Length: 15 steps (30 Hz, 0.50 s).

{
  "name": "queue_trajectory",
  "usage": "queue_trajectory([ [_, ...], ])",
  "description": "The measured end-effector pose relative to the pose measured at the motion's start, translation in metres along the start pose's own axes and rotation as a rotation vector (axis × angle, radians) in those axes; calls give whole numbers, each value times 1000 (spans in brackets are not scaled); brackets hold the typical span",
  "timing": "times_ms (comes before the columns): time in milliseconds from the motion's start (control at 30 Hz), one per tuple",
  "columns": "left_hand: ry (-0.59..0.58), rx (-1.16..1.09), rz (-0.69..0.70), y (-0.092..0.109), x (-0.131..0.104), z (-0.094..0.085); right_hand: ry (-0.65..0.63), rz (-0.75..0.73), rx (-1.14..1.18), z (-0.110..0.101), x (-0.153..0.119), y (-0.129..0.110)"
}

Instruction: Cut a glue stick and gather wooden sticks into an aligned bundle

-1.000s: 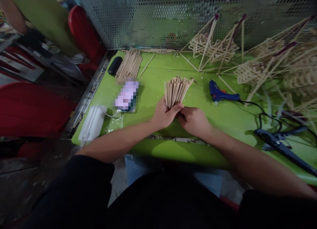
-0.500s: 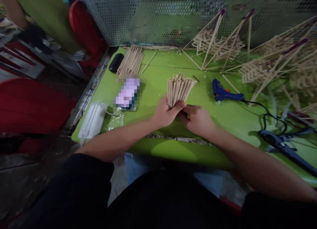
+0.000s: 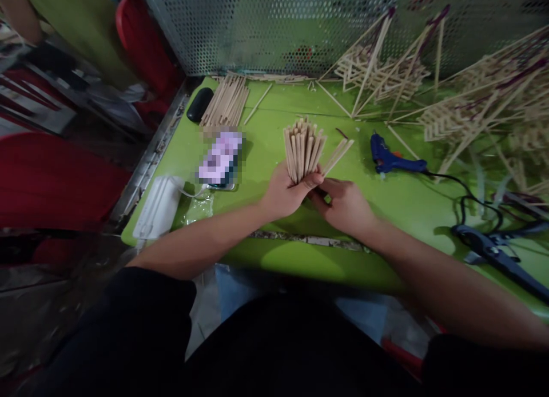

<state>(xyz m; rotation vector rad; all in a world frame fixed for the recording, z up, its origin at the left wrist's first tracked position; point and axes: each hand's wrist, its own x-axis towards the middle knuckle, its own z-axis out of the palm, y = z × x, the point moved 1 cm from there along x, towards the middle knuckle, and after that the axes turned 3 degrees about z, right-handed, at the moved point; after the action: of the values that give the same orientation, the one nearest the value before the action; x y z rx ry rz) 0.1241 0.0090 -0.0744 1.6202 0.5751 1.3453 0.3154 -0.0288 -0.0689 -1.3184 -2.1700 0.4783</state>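
My left hand (image 3: 285, 192) grips a thick bundle of thin wooden sticks (image 3: 302, 148) by its near end, the sticks fanning away from me over the green table (image 3: 386, 197). Just to its right, my right hand (image 3: 345, 205) pinches the near end of a few sticks (image 3: 338, 155) that splay off to the right of the bundle. Both hands rest low over the table near its front edge.
A second pile of sticks (image 3: 225, 102) and a black case (image 3: 199, 104) lie at the back left, with a phone (image 3: 221, 159) and white box (image 3: 158, 208) nearer. A blue glue gun (image 3: 392, 157) with cord, dark cutters (image 3: 493, 251) and finished stick frames (image 3: 467, 105) fill the right.
A few sticks have separated from the bundle and now angle off to the right in my right hand. The bundle itself has turned slightly more upright.
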Motion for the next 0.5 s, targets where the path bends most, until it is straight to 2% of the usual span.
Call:
queue_trajectory([
  [300, 38, 121, 4, -5, 0, -4, -28, 31, -58, -5, 1, -3],
  [500, 46, 149, -43, 0, 1, -3, -39, 18, -59, -5, 1, 1],
])
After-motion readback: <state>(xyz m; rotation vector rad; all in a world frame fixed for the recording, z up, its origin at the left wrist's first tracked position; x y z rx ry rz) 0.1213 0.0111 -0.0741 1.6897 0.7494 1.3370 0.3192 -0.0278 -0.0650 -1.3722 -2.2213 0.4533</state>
